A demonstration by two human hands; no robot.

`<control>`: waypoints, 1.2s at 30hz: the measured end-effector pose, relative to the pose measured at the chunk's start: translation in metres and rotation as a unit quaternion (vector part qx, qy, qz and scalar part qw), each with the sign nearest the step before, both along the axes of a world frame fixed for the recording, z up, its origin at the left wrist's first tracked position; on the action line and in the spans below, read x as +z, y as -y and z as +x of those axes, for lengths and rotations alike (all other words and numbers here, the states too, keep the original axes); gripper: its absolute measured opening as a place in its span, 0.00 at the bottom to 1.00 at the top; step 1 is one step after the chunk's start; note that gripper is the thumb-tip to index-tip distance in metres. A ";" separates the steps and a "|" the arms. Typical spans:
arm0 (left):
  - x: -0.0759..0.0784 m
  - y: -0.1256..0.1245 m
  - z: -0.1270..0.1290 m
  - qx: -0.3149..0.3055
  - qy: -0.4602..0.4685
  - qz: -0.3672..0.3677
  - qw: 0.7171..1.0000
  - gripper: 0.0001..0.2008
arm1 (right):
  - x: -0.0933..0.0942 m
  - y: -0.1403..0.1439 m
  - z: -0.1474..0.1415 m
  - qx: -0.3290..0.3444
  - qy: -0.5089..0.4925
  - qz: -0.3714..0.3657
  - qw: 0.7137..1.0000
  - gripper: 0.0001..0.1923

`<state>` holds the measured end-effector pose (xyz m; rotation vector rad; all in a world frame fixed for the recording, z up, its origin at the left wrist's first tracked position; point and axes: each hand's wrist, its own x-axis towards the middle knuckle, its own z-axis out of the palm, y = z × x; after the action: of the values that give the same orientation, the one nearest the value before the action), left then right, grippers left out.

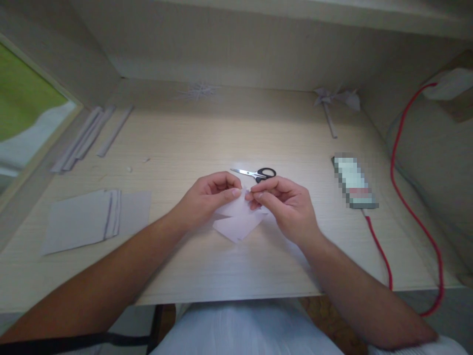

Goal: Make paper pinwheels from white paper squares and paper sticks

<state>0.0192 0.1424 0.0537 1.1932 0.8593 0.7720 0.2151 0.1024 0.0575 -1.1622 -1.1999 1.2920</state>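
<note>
Two hands pinching folded white paper, left hand, right hand, scissors just behind

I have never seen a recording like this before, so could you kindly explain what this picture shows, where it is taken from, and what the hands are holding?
There is no machine here: a person wears a camera on the head, looking forward and down at their own bare hands over a pale wooden desk. The left hand and right hand pinch a folded white paper piece between the fingertips, just above the desk. Behind the hands lie small black-handled scissors. To the left lies a stack of white paper sheets, and further back some long white paper strips. To the right lies a blurred-out flat device with a red cable attached. A white paper pinwheel lies at the back.
</note>
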 end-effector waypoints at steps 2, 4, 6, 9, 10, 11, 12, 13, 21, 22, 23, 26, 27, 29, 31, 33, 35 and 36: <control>0.000 0.000 0.000 -0.002 0.004 -0.013 1.000 0.13 | 0.001 0.000 0.000 0.015 -0.013 -0.003 1.000 0.04; 0.001 0.001 0.000 -0.007 0.010 -0.027 1.000 0.13 | 0.001 -0.001 0.000 0.028 -0.032 -0.002 0.999 0.03; 0.001 0.001 0.000 -0.012 0.018 -0.038 0.999 0.13 | 0.000 -0.001 0.000 0.041 -0.052 -0.004 0.998 0.03; 0.001 0.001 0.000 -0.012 0.026 -0.045 0.999 0.13 | -0.002 -0.002 0.002 0.071 -0.078 -0.023 0.994 0.08; 0.002 0.001 -0.001 -0.010 0.028 -0.047 0.998 0.13 | -0.003 -0.003 0.003 0.084 -0.083 -0.032 0.993 0.10; 0.002 0.001 -0.001 -0.008 0.032 -0.049 0.998 0.13 | -0.004 -0.004 0.004 0.096 -0.083 -0.040 0.991 0.11; 0.002 0.001 -0.002 -0.009 0.036 -0.052 0.998 0.13 | -0.004 -0.005 0.005 0.106 -0.078 -0.045 0.990 0.11; 0.001 0.001 -0.002 -0.012 0.041 -0.057 0.997 0.13 | -0.004 -0.006 0.007 0.110 -0.070 -0.045 0.990 0.11; 0.002 0.001 -0.004 -0.028 0.072 -0.096 0.992 0.10 | -0.002 -0.010 0.009 0.077 0.008 -0.014 0.997 0.07; 0.002 0.001 -0.004 -0.028 0.072 -0.100 0.992 0.10 | -0.002 -0.010 0.010 0.076 0.013 -0.012 0.997 0.06; 0.002 0.001 -0.004 -0.028 0.071 -0.105 0.992 0.10 | -0.002 -0.009 0.010 0.075 0.017 -0.010 0.997 0.06; 0.001 0.001 -0.005 -0.031 0.069 -0.113 0.991 0.09 | -0.003 -0.009 0.011 0.078 0.027 0.000 0.997 0.05; 0.001 0.000 -0.005 -0.032 0.068 -0.113 0.991 0.09 | -0.003 -0.009 0.012 0.079 0.028 0.004 0.996 0.05; 0.001 0.000 -0.005 -0.032 0.066 -0.113 0.991 0.10 | -0.004 -0.008 0.013 0.080 0.028 0.007 0.996 0.05; 0.000 0.000 -0.005 -0.032 0.065 -0.113 0.991 0.10 | -0.004 -0.008 0.013 0.084 0.027 0.001 0.996 0.06; 0.000 -0.001 -0.005 -0.034 0.068 -0.112 0.991 0.10 | -0.004 -0.008 0.013 0.092 0.025 -0.009 0.995 0.06; 0.000 -0.001 -0.005 -0.038 0.070 -0.110 0.991 0.11 | -0.003 -0.009 0.012 0.101 0.019 -0.018 0.994 0.07; -0.001 0.000 -0.005 -0.040 0.070 -0.107 0.991 0.11 | -0.002 -0.009 0.011 0.106 0.015 -0.022 0.994 0.07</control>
<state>0.0146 0.1427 0.0531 0.9657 0.7549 0.6719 0.2264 0.1112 0.0551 -1.1112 -1.3522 1.4704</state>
